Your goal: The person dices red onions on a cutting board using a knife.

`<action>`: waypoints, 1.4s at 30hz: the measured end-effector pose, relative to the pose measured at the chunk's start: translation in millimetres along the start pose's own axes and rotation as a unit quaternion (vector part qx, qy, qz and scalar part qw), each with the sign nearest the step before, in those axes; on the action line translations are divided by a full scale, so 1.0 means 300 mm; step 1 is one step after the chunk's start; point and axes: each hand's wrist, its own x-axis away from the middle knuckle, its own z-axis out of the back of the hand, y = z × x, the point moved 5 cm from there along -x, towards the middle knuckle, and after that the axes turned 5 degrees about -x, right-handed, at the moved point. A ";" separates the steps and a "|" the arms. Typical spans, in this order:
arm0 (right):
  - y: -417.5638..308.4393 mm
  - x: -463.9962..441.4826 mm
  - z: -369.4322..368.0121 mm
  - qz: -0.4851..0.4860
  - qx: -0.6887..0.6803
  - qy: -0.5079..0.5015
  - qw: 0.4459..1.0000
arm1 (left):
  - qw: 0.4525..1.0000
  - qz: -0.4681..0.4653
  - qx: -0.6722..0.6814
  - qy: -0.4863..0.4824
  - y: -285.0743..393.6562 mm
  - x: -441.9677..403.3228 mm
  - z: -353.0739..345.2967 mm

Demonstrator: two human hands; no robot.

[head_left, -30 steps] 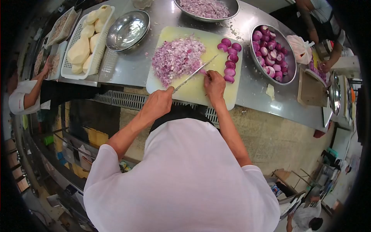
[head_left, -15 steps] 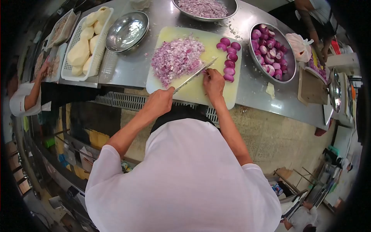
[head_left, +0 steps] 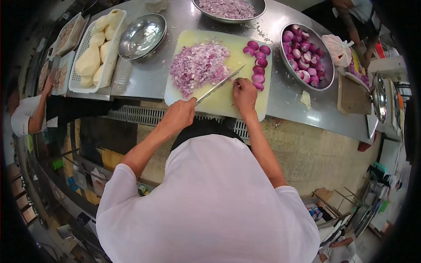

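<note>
My left hand [head_left: 179, 115] is closed around the handle of a knife [head_left: 219, 84], whose blade slants up and right over a pale cutting board [head_left: 210, 108]. Just right of the blade, my right hand [head_left: 244, 93] has its fingers pinched together low over the board; what they hold, if anything, is too small to make out. Left of the blade lies a heap of chopped purple onion [head_left: 197, 65]. Several peeled purple onion pieces [head_left: 258, 78] line the board's right side, close to my right fingertips.
Right of the board is a metal bowl of purple onions [head_left: 327, 70], with a tied plastic bag [head_left: 338, 49] beyond. A bowl of chopped onion [head_left: 228, 20] stands behind. Leftward are an empty metal bowl [head_left: 142, 37] and a white basket [head_left: 115, 55] of peeled vegetables. Co-workers are at both sides.
My right hand has shifted slightly right, away from the blade and closer to the onion row. The knife stays in my left hand. The view has shifted a little.
</note>
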 end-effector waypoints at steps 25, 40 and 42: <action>0.164 0.034 0.339 -0.025 0.042 0.112 0.993 | 1.000 0.023 0.003 0.015 -0.032 0.013 0.042; 0.154 0.007 0.298 -0.036 0.005 0.050 0.998 | 0.998 0.035 0.061 0.006 -0.008 0.004 0.031; 0.161 0.006 0.272 -0.038 -0.023 0.046 0.998 | 0.994 0.002 0.108 -0.036 0.047 0.042 0.006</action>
